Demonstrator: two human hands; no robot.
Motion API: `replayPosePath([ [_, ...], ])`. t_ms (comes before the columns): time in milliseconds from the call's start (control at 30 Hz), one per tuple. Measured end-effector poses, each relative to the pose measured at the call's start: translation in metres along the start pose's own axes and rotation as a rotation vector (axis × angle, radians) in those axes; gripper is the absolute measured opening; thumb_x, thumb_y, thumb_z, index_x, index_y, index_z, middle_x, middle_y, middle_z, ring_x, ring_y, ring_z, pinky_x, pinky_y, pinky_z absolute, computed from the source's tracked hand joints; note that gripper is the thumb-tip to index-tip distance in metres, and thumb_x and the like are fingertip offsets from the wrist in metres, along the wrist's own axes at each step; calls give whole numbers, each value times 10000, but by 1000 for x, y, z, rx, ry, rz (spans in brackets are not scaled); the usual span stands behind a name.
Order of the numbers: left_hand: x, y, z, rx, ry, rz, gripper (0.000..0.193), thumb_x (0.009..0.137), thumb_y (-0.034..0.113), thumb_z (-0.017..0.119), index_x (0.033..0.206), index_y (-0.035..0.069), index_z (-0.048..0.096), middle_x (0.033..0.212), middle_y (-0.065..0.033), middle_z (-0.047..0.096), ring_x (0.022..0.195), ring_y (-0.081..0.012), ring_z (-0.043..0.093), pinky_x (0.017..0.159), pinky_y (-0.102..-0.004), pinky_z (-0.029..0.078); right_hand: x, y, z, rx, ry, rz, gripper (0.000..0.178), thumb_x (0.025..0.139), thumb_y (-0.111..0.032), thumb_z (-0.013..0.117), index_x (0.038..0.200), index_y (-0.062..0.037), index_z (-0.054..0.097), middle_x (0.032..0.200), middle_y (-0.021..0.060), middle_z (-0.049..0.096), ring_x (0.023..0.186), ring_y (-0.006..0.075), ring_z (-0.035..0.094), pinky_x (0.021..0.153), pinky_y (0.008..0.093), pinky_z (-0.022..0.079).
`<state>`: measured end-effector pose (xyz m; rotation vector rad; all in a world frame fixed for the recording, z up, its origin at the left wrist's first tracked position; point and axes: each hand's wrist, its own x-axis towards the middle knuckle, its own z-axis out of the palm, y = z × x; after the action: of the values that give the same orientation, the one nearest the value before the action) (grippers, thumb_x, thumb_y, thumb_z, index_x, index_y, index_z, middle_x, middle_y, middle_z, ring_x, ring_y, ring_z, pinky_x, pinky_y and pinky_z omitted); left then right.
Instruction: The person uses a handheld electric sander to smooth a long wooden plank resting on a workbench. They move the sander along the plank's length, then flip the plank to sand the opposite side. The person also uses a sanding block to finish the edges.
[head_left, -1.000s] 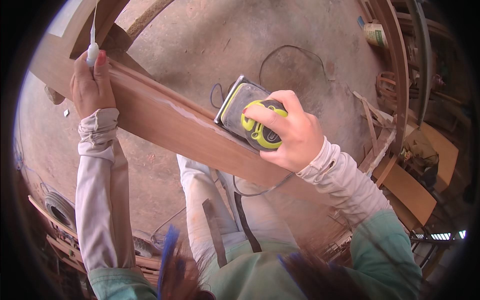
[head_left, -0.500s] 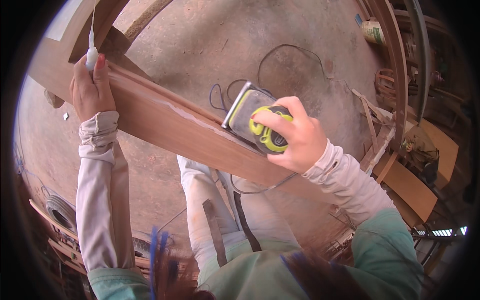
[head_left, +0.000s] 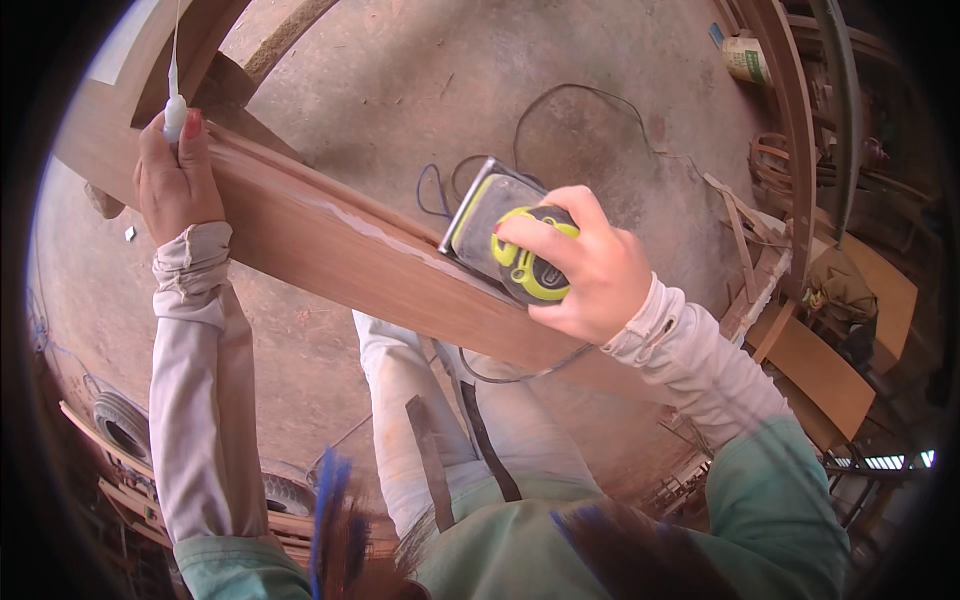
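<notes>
My left hand (head_left: 180, 190) is closed around a small white bottle (head_left: 174, 118) with a long thin nozzle pointing up. It rests against the left part of a long brown wooden beam (head_left: 330, 255), which slants down to the right across my front. A pale, uneven streak runs along the beam's upper face. My right hand (head_left: 600, 270) grips a power sander (head_left: 480, 215) with a grey-black and lime-green body. The sander is tilted over the beam's far edge, its flat metal-rimmed plate facing up and left. Whether it touches the wood is hard to tell.
A dark cable (head_left: 545, 95) loops over the dusty floor beyond the beam. Curved wooden parts (head_left: 785, 130), a round container (head_left: 745, 60) and brown boards (head_left: 820, 375) crowd the right side. A tyre (head_left: 122, 425) lies at lower left.
Both hands, with the bottle and the sander, have shifted slightly left. The beam's left end has also moved a little left in the picture. Each hand keeps its grip.
</notes>
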<state>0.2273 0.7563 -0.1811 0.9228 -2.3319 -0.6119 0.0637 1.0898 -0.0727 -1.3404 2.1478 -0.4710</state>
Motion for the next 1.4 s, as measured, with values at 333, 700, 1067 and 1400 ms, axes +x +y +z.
replayPosePath([
  [333,0,-2,-2,42,-15,-4,412,1008,390,541,1115,-2,608,853,-137,672,803,-299,647,749,-394,495,-4,1,1,-6,-7,11,688,576,-73,795,1208,-245,584,1139,120,499,814,320,669,667,400,595],
  [700,-2,-2,-1,71,-32,-30,409,1028,397,480,1126,33,640,938,-141,680,881,-299,649,806,-383,485,-4,3,3,17,16,6,707,599,-115,809,1229,-303,550,1120,115,486,787,339,677,653,429,597],
  [1067,-1,-3,0,38,-13,-22,426,1014,403,519,1119,3,619,888,-134,680,832,-281,649,777,-377,492,-4,2,4,-1,39,-1,671,601,-110,789,1211,-287,573,1105,116,496,736,324,682,621,412,599],
  [1400,-3,-5,-1,44,-13,-40,426,1009,395,538,1123,-8,618,876,-134,689,814,-271,659,750,-361,497,0,-7,8,-36,-14,53,702,564,-66,804,1209,-239,588,1148,128,499,859,331,667,687,402,596],
])
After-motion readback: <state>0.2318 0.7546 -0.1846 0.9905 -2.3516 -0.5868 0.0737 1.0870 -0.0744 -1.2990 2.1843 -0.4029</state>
